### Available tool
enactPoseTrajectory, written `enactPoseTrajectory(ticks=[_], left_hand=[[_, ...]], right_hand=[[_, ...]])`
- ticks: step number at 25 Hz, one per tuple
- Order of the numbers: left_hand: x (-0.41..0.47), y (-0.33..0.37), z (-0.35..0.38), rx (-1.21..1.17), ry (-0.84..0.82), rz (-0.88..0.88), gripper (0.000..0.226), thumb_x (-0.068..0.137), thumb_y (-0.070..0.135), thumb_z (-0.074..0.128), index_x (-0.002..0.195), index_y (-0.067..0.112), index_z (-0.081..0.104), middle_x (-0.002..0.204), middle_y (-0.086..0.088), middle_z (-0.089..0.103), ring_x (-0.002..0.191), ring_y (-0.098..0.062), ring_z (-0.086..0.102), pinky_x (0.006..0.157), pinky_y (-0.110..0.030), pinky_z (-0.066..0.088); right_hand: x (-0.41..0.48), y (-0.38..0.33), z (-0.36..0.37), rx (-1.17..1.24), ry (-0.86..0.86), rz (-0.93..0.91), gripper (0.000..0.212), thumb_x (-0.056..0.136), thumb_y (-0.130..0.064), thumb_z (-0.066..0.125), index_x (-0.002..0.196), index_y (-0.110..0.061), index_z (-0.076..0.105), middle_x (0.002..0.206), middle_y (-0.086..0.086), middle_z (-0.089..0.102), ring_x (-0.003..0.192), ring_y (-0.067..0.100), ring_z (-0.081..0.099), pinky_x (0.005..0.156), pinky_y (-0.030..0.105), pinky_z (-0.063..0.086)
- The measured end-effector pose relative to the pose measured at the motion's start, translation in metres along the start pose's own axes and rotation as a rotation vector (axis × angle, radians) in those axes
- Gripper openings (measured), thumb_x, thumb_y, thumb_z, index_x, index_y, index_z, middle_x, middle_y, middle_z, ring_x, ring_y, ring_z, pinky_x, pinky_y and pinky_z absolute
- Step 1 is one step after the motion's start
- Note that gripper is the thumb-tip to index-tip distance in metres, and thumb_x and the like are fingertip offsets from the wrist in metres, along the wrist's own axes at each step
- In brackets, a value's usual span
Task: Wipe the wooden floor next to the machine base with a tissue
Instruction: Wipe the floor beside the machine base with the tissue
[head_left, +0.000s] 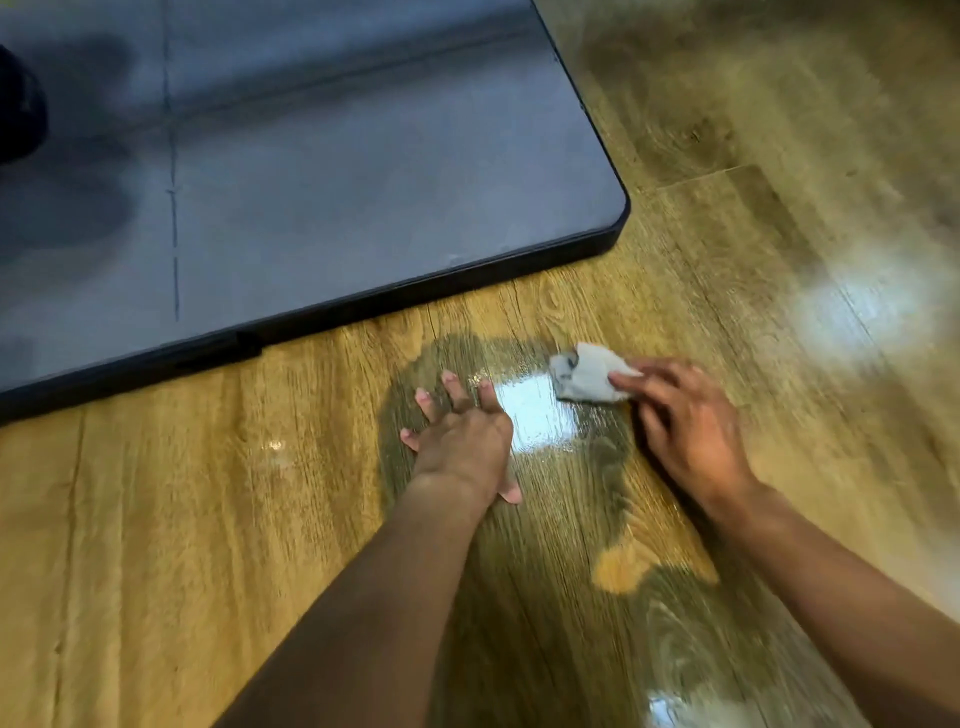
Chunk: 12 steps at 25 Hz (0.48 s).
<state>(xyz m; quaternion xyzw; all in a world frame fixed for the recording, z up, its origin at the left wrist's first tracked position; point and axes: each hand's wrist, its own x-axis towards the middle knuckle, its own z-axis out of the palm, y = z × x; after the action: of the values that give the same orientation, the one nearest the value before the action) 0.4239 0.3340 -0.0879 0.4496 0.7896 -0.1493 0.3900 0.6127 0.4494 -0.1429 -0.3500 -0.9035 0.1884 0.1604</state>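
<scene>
Left hand (462, 441) spread flat on wooden floor (156, 519), right hand (685, 421) pinching tissue (587, 374) beside machine base (363, 208)

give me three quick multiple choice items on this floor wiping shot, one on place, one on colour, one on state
1. Where is the crumpled white tissue?
A. on the dark grey machine base
B. on the wooden floor
C. in the left hand

2. What colour is the flat machine base?
A. dark grey
B. red
C. white

3. What is the left hand doing?
A. making a fist
C. pressing flat on the floor
B. gripping the base

Answers: B, the right hand holds it against the wooden floor; A, as seen; C, its fingers are spread on the boards.
</scene>
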Motion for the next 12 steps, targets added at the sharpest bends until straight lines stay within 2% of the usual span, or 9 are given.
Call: enactPoseTrajectory(ticks=[4,8,10,12], left_hand=[[0.001,-0.003,0.002,-0.018,0.019,-0.006,0.119,0.073,0.035,0.076,0.148,0.007,-0.012,0.148,-0.028,-0.024,0.135,-0.054,-0.014,0.106,-0.069,0.016],[-0.006,-0.004,0.008,-0.007,0.084,0.02,0.118,0.072,0.039,0.076,0.15,0.01,-0.009,0.151,-0.027,-0.019,0.137,-0.051,-0.009,0.107,-0.067,0.016],[-0.009,-0.009,0.01,0.023,0.093,0.03,0.122,0.069,0.044,0.077,0.15,0.013,-0.008,0.153,-0.024,-0.017,0.139,-0.049,-0.008,0.109,-0.064,0.016],[-0.009,-0.013,0.01,0.055,0.097,0.035,0.129,0.065,0.046,0.08,0.15,0.015,-0.011,0.154,-0.021,-0.016,0.14,-0.047,-0.006,0.111,-0.061,0.017]], right_hand=[[-0.111,-0.009,-0.024,0.073,-0.098,0.053,0.03,0.087,-0.017,0.049,0.105,-0.015,0.073,0.112,0.004,0.065,0.097,0.021,0.058,0.088,0.024,0.041],[-0.184,-0.021,-0.053,0.083,-0.195,-0.021,0.034,0.095,-0.026,0.044,0.098,-0.015,0.076,0.11,0.0,0.067,0.098,0.018,0.061,0.084,0.031,0.048],[-0.188,-0.023,-0.064,0.2,-0.236,0.086,0.024,0.089,-0.011,0.056,0.096,-0.022,0.076,0.107,-0.007,0.068,0.097,0.006,0.061,0.083,0.023,0.048],[-0.16,-0.025,-0.073,0.38,-0.264,0.281,0.036,0.086,-0.001,0.064,0.096,-0.034,0.072,0.097,-0.017,0.071,0.082,-0.005,0.061,0.069,0.009,0.046]])
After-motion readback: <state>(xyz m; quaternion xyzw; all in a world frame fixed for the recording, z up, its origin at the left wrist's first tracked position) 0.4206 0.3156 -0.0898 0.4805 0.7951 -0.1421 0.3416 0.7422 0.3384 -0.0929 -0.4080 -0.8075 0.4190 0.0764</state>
